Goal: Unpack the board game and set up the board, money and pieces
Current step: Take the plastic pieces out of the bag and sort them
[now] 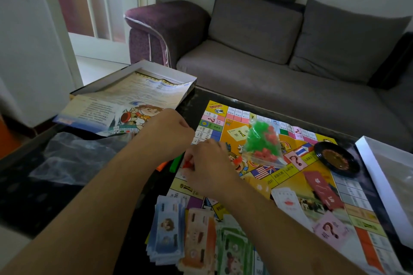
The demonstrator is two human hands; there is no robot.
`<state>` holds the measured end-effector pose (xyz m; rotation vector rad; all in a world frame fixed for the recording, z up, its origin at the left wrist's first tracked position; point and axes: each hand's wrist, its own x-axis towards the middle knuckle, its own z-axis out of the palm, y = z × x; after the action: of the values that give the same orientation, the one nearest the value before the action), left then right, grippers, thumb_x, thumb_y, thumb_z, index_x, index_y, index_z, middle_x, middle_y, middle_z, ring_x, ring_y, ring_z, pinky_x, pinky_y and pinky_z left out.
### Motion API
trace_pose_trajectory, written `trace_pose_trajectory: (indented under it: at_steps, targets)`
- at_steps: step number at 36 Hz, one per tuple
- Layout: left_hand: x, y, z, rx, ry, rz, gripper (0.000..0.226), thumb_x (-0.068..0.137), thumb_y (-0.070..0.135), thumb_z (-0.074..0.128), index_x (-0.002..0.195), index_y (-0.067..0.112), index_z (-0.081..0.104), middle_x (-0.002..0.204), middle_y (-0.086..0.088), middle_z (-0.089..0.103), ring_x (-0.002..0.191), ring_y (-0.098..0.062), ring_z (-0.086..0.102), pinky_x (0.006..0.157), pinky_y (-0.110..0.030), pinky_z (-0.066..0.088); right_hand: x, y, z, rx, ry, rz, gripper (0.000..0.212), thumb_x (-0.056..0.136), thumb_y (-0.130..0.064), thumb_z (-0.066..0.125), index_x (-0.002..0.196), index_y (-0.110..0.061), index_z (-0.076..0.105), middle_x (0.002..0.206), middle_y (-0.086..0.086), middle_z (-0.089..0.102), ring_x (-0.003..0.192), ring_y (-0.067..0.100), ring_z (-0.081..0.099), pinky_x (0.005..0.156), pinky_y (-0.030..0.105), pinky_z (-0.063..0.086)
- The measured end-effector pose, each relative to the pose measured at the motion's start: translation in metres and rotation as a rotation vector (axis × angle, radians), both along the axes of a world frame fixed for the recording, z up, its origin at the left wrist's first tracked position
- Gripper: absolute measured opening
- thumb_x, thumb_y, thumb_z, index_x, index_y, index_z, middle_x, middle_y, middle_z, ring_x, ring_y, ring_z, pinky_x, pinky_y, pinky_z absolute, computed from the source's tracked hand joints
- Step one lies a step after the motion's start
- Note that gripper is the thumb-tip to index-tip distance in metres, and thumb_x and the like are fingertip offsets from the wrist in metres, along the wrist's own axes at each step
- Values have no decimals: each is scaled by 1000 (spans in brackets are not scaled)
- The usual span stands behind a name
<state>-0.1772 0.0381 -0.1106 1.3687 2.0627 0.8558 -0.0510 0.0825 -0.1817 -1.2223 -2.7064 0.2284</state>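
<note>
While the board [297, 176] already lies flat on the dark table [67, 185], covering most of its right half, the small pieces are still to be set out. The open box [143, 67] with a printed sheet in it stands at the far left corner of the table, and a white lid [371, 163] lies at the right edge. The money [192, 234] is in three piles, blue, orange and green, at the near edge of the board. A clear bag [261, 143] of green and red pieces rests on the middle of the board, and a black dish [337, 156] sits to the right of it.

The step in hand seems to be placing the coloured pieces at the left edge of the board. To do it well, I think each piece should be put down one at a time on its own square, without pushing the money piles, which are near.

Both forearms reach forward and meet over the left edge of the board. The left hand [169, 131] is curled with its fingers closed together; whether it holds something I cannot tell. The right hand [207, 165], just beside it, bends down and pinches a small red piece [187, 164]. A green piece [175, 163] and an orange piece [161, 165] lie on the table next to it.
</note>
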Motion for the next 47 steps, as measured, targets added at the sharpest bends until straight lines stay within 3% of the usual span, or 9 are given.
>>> trace_pose_trajectory:
  at_steps: [9, 13, 16, 19, 23, 28, 34, 41, 47]
  targets:
    - [3, 0, 5, -105, -75, -25, 21, 100, 10, 56, 100, 0, 75, 96, -21, 75, 76, -26, 71, 77, -47, 64, 38, -15, 36, 26, 231, -21, 15, 91, -43, 73, 102, -33, 68, 98, -19, 61, 106, 7, 48, 107, 30, 28]
    - [32, -12, 17, -254, -454, -166, 22, 105, 17, 58, 106, 0, 73, 90, -15, 78, 79, -28, 77, 78, -42, 66, 77, -26, 57, 54, 353, -74, 14, 92, -47, 68, 98, -37, 60, 95, -21, 57, 99, 2, 50, 104, 11, 20]
    - [54, -23, 21, -246, -620, -337, 31, 108, 24, 54, 109, 0, 74, 96, -16, 79, 90, -28, 79, 84, -40, 65, 103, -31, 63, 87, 414, -95, 16, 92, -37, 73, 98, -34, 59, 91, -22, 56, 100, -3, 50, 104, 20, 30]
    - [77, -29, 18, -136, -630, -385, 28, 109, 19, 52, 109, 2, 74, 96, -17, 79, 89, -26, 79, 81, -35, 65, 124, -36, 67, 85, 450, -127, 19, 92, -28, 74, 99, -34, 58, 92, -21, 56, 103, -1, 50, 101, 40, 46]
    - [100, -32, 12, -44, -665, -388, 23, 107, 15, 56, 105, 4, 75, 92, -16, 79, 85, -25, 79, 76, -32, 65, 144, -39, 67, 65, 460, -132, 24, 90, -23, 75, 99, -35, 57, 95, -17, 58, 100, 8, 56, 84, 33, 48]
    - [120, -35, 8, 3, -683, -386, 21, 104, 15, 59, 103, 3, 77, 90, -17, 79, 83, -26, 79, 77, -34, 65, 168, -49, 67, 38, 513, -88, 29, 90, -18, 78, 108, -33, 62, 99, -18, 60, 103, 6, 60, 94, 28, 51]
    - [134, -35, 2, -10, -752, -350, 21, 103, 14, 61, 98, 6, 79, 89, -17, 79, 84, -30, 79, 80, -39, 65, 183, -52, 71, -53, 561, -114, 24, 96, -16, 69, 114, -32, 69, 100, -21, 62, 105, 2, 59, 86, 13, 46]
    - [134, -34, 0, -3, -686, -370, 15, 98, 13, 66, 99, 6, 79, 90, -14, 80, 83, -29, 78, 76, -37, 65, 191, -46, 75, -293, 740, -186, 18, 97, -14, 71, 90, -30, 70, 90, -10, 72, 90, 9, 69, 81, 36, 58]
    - [133, -37, 0, 21, -609, -357, 7, 94, 10, 73, 96, 6, 78, 85, -13, 79, 79, -27, 78, 78, -40, 66, 192, -49, 77, -323, 825, -193, 21, 93, -8, 75, 89, -28, 73, 91, -10, 74, 92, 8, 71, 81, 26, 58]
